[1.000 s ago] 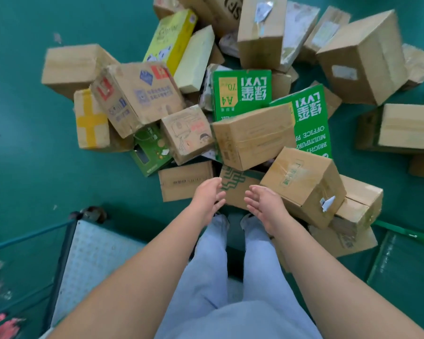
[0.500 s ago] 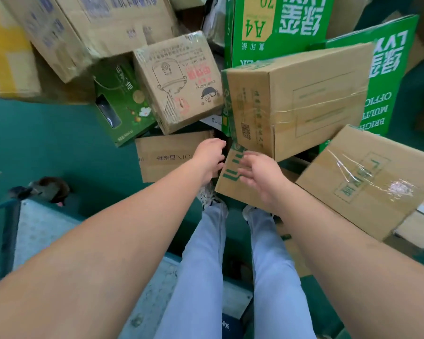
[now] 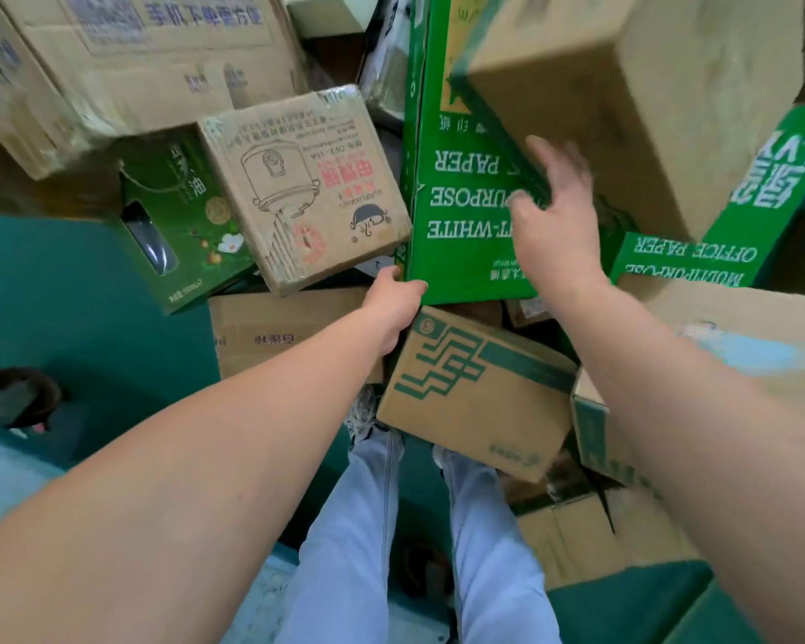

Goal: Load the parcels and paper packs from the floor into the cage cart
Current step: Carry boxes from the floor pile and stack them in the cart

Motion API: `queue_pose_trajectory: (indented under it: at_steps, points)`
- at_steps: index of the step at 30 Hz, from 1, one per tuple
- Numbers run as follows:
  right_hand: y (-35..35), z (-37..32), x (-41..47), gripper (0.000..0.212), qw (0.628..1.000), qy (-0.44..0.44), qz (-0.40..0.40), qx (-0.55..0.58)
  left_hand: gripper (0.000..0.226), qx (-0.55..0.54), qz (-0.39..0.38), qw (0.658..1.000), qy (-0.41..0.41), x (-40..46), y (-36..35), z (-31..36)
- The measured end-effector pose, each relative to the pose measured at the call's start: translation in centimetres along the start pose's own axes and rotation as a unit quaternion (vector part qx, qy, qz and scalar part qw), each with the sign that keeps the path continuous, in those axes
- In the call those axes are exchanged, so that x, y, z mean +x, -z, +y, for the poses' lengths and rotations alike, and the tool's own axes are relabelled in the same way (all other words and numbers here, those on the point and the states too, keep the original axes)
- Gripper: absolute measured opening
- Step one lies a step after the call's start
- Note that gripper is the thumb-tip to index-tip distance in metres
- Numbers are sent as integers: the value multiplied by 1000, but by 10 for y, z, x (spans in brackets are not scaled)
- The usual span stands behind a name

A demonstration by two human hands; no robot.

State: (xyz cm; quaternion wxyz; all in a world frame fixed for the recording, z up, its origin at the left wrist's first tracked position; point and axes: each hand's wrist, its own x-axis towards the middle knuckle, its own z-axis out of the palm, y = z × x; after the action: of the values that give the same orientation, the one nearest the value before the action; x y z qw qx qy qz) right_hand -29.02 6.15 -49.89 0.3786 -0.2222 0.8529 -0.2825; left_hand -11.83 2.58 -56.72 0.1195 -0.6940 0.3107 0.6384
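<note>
- Your left hand [image 3: 393, 309] grips the near lower corner of the green paper pack [image 3: 456, 216], fingers curled round its edge.
- Your right hand [image 3: 556, 220] lies spread and flat on the pack's face, beneath a blurred brown parcel [image 3: 661, 86].
- The pack leans among cartons on the green floor [image 3: 66, 281].

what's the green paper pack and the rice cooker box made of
Green paper pack: printed cardboard with a smooth, slightly glossy green coat, by its sheen and sharp folded edge. Rice cooker box: plain brown corrugated cardboard, matte, with a worn, scuffed lower edge.
</note>
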Motion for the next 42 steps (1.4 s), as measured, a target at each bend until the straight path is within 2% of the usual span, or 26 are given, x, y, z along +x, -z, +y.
queue_pose_trajectory:
  at_steps: [5,10,13,18,23,31,34,38,40,42]
  points:
    - [-5,39,9,57,994,-91,-45,33,66,57,33,997,-26,20,-15,7]
    - [-26,87,0,54,982,-169,-69,44,67,67,39,997,10,44,-21,-3]
    - [-35,106,-6,48,977,-197,-72,42,65,64,45,997,18,62,-23,-12]
    - [-35,120,-17,54,968,-225,-90,59,78,44,36,998,41,76,-24,-13]
    - [-24,121,-34,54,965,-235,-89,80,84,58,19,998,-6,65,-17,-10]
    - [10,89,-95,49,961,-235,-91,111,119,33,40,995,-87,-39,-23,19]
    - [37,64,-121,47,961,-241,-82,109,115,0,45,994,-96,-90,-20,44]
    - [77,23,-161,47,954,-260,-64,133,132,-44,65,994,-82,-135,12,67]
    - [96,3,-181,49,946,-276,-68,157,122,-60,65,993,-78,-170,33,69]
    - [115,-18,-205,49,932,-299,-60,194,99,-74,78,991,-86,-227,54,71]
